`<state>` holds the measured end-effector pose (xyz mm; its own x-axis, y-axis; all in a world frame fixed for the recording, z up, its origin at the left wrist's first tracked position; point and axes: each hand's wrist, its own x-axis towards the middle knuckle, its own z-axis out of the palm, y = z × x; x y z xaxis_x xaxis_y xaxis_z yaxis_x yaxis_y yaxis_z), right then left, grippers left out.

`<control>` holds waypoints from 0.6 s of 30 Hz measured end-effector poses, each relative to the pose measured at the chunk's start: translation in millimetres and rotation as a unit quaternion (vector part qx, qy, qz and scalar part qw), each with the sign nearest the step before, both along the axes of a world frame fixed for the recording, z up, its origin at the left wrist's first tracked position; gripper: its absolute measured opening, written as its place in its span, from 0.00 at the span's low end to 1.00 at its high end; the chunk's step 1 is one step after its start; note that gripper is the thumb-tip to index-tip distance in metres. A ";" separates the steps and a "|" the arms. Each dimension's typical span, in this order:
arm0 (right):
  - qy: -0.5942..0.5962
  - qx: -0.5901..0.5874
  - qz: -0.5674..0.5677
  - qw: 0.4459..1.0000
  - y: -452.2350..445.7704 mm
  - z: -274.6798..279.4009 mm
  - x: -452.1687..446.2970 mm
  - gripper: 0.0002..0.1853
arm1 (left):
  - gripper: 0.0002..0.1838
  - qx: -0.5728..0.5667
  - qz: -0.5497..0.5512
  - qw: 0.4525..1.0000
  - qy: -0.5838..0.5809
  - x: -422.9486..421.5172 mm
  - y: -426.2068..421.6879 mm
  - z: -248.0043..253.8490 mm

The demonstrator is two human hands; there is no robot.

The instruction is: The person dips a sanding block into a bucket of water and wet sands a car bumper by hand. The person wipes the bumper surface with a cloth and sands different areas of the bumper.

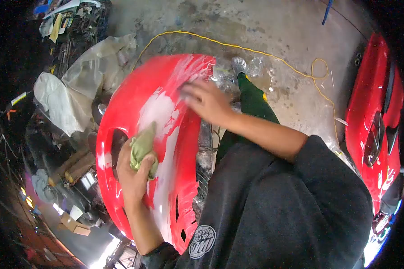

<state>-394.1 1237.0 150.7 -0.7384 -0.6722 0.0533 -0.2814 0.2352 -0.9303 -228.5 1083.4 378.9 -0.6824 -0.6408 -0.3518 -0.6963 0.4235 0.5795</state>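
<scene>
A red car bumper cover [121, 98] with whitish sanded or dusty patches lies in front of me, and its right edge looks ragged. My left hand [134, 175] is closed around a crumpled light-green cloth [142, 145], held over the bumper beside an oval opening. Higher up, my right hand [206, 101] is over the whitish upper part of the bumper. Its fingers are smeared by motion, with something dark at the fingertips, so I cannot tell whether it holds anything.
A yellow cord [224, 43] runs across the concrete floor [283, 27]. Translucent plastic sheeting [87, 67] lies left of the bumper. Another glossy red car part [368, 89] stands at far right. Clutter and a cardboard box [75, 224] are at lower left. My leg [256, 98] extends beside the bumper.
</scene>
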 end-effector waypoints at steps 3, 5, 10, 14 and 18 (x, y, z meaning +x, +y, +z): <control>-0.002 -0.041 0.034 0.999 14.9 13.8 10.1 0.20 | 0.25 -0.031 -0.005 0.999 -0.039 2.7 -1.6 -3.7; 0.016 -0.047 0.008 0.999 1.7 -38.8 -20.2 0.20 | 0.23 -0.052 -0.034 0.997 -0.037 5.2 -5.0 -4.6; 0.052 -0.034 0.054 0.997 8.1 25.3 14.6 0.19 | 0.16 -0.104 -0.068 0.991 -0.044 -1.1 -2.7 -5.9; 0.047 -0.048 0.018 0.998 2.9 -18.1 -11.5 0.19 | 0.11 -0.133 -0.111 0.985 -0.020 -1.6 -1.2 -1.1; 0.025 -0.064 0.029 0.997 9.6 0.1 3.5 0.20 | 0.09 -0.130 -0.103 0.986 0.006 0.2 -5.0 -8.3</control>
